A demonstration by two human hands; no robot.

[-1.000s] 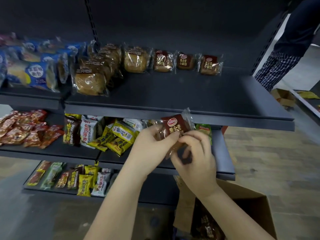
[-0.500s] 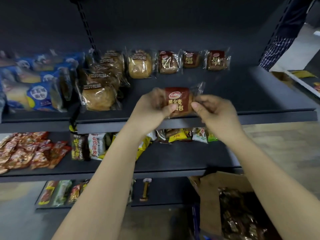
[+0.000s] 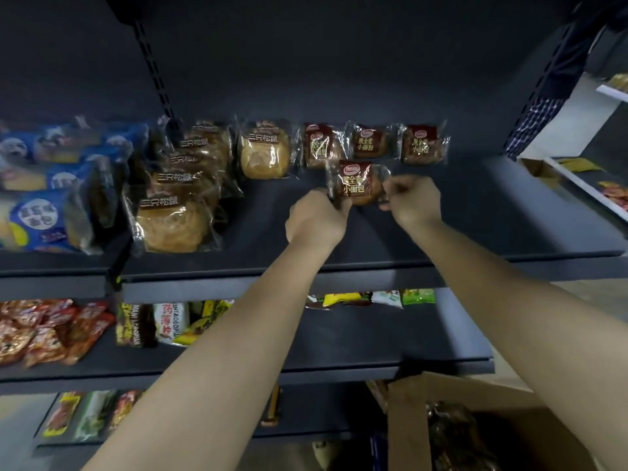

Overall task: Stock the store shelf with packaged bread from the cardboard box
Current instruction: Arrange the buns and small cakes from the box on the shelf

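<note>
A small dark-red packet of bread [image 3: 355,183] stands upright on the dark top shelf [image 3: 373,253], just in front of a row of three like packets [image 3: 370,142]. My left hand [image 3: 314,220] pinches its left wrapper edge and my right hand [image 3: 413,200] pinches its right edge. The open cardboard box [image 3: 475,426] sits at the lower right with more wrapped bread inside.
Larger round buns [image 3: 176,205] and blue packets [image 3: 44,212] fill the top shelf's left side. Snack packs lie on the lower shelves [image 3: 339,351]. A person in a checked garment [image 3: 533,124] stands past the shelf's right end. Bare shelf lies right of the packet.
Both hands carried the packet up from near the box, over the shelf's front edge, and back toward the rear row. The view has tilted upward.
</note>
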